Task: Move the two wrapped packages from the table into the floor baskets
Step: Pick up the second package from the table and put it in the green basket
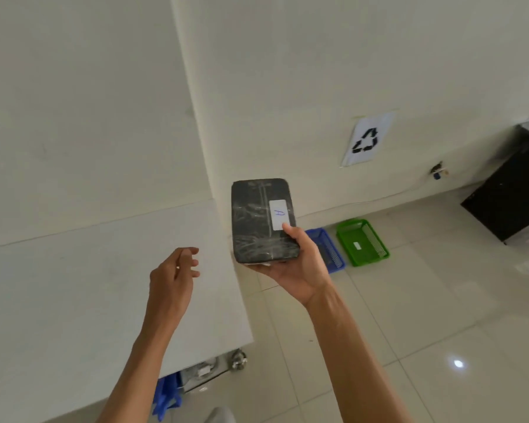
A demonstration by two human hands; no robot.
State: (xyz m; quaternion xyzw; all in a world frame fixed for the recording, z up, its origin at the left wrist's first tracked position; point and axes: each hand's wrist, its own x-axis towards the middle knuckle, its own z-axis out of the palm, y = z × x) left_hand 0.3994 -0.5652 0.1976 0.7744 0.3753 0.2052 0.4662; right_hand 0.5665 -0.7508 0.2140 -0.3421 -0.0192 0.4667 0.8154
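A dark wrapped package (263, 219) is held up in the right hand (300, 264) beyond the corner of the white table (74, 285), cradled from beneath on the palm with the thumb pressed against its white label (279, 214), on which a single handwritten letter, apparently an "A", can be made out. The left hand (174, 274) is held over the tabletop with its fingers loosely curled and nothing in it. The package is judged to be stiff and brick-shaped, light enough to be carried one-handed; its glossy, crinkled plastic wrap is likely to be slippery, so a hold across the short end, with support underneath, is thought the safest. One package is in view; a second cannot be seen on the visible part of the table. Two baskets are counted on the tiled floor by the wall, just beside each other: one blue basket (329, 248), partly hidden behind the raised hand, and one green basket (362, 241) with a small white tag inside. One recycling sign (365, 140) is fixed to the wall above them.
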